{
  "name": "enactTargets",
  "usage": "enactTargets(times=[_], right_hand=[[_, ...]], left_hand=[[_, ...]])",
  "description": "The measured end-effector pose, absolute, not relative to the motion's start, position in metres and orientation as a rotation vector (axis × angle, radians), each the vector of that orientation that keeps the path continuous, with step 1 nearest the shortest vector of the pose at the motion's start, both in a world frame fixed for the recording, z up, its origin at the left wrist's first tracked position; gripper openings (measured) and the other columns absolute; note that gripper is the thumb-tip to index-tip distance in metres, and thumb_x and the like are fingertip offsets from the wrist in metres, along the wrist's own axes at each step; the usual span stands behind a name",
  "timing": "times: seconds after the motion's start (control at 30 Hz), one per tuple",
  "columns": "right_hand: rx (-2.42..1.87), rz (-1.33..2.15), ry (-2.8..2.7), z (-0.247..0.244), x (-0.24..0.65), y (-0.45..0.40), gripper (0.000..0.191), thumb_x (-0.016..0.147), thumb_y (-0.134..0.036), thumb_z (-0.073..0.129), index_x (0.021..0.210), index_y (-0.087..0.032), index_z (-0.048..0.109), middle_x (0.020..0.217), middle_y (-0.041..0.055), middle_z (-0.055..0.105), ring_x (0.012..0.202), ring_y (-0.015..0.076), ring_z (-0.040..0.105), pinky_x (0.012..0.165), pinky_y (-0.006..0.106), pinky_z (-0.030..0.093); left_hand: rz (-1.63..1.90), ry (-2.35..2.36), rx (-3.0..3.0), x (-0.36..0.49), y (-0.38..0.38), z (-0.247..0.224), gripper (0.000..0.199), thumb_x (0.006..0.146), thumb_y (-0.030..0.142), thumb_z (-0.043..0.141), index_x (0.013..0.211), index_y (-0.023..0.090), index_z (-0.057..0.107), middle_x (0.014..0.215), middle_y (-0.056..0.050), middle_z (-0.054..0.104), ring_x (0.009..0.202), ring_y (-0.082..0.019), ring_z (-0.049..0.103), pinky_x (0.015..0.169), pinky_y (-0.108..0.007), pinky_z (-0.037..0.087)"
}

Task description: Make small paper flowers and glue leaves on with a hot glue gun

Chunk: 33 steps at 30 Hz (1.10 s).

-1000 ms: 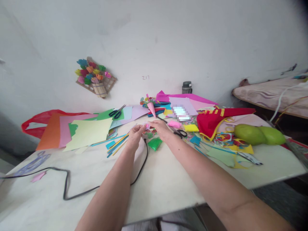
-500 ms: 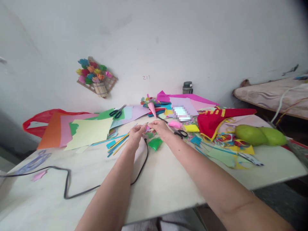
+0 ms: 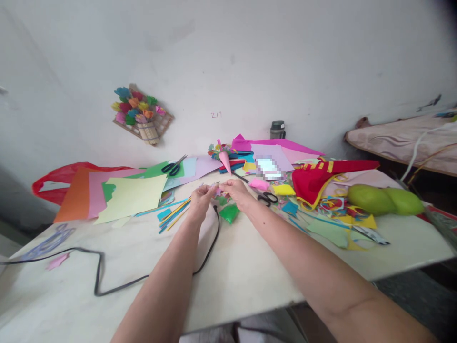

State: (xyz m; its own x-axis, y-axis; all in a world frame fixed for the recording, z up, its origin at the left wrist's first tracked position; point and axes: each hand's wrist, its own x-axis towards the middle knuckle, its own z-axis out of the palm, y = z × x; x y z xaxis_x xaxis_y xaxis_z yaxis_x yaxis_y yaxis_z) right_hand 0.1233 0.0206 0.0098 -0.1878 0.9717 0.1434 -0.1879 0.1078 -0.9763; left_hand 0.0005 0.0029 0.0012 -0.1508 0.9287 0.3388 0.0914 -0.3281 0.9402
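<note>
Both hands meet over the middle of the table, fingertips almost touching. My left hand is closed in a pinch on a small pinkish-purple paper piece. From the other side my right hand pinches at the same piece, its fingers closed; the piece is too small to make out its shape. Just below the right hand lies a shiny green packet. Left of my left hand are several blue, yellow and dark paper strips. A black cable ends near my wrists.
Black-handled scissors lie right of my right hand, beside pink and yellow packets. Other scissors rest on coloured paper sheets. Behind stand a pink paper cone and a phone. Green fruits lie right.
Hardly anything differs. Both hands stay at the same spot with only slight finger movement, and the view has shifted a little.
</note>
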Motion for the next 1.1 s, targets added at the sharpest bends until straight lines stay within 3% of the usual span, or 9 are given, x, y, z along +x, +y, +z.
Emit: enactTargets(times=[0.23,0.53,0.8,1.1], right_hand=[[-0.853,1.361,-1.261,0.0141,0.1247,0.0188,0.019,0.058,-0.030,0.064,0.055,-0.014,0.054,0.048,-0.0029,0.053,0.042,0.0066,0.046,0.046,0.021,0.036],[-0.841,1.364,-1.290,0.0115,0.1256,0.0217,0.016,0.060,-0.029,0.061,0.056,-0.015,0.055,0.048,-0.0028,0.053,0.043,0.0069,0.046,0.044,0.020,0.035],[-0.884,1.331,-1.319,0.0108,0.1259,0.0234,0.015,0.059,-0.027,0.063,0.054,-0.015,0.054,0.050,-0.0014,0.055,0.042,0.0079,0.047,0.042,0.021,0.034],[-0.883,1.289,-1.438,0.0096,0.1287,0.0250,0.014,0.063,-0.026,0.059,0.057,-0.014,0.056,0.053,0.0001,0.056,0.044,0.0082,0.048,0.041,0.020,0.036]], left_hand=[[1.514,1.200,1.451,-0.0038,0.0012,0.0010,0.041,0.071,0.053,0.048,0.060,0.014,0.060,0.055,-0.003,0.057,0.052,-0.011,0.049,0.047,-0.022,0.032],[1.508,1.180,1.417,-0.0003,-0.0006,0.0028,0.030,0.064,0.042,0.061,0.052,0.016,0.053,0.045,0.003,0.049,0.040,-0.006,0.038,0.043,-0.021,0.028],[1.470,1.200,1.439,-0.0021,-0.0017,0.0055,0.033,0.068,0.045,0.056,0.054,0.015,0.056,0.050,0.000,0.055,0.047,-0.009,0.045,0.045,-0.022,0.030],[1.497,1.114,1.475,0.0006,-0.0033,0.0051,0.032,0.065,0.040,0.061,0.049,0.015,0.051,0.045,0.002,0.049,0.042,-0.006,0.037,0.044,-0.020,0.028]])
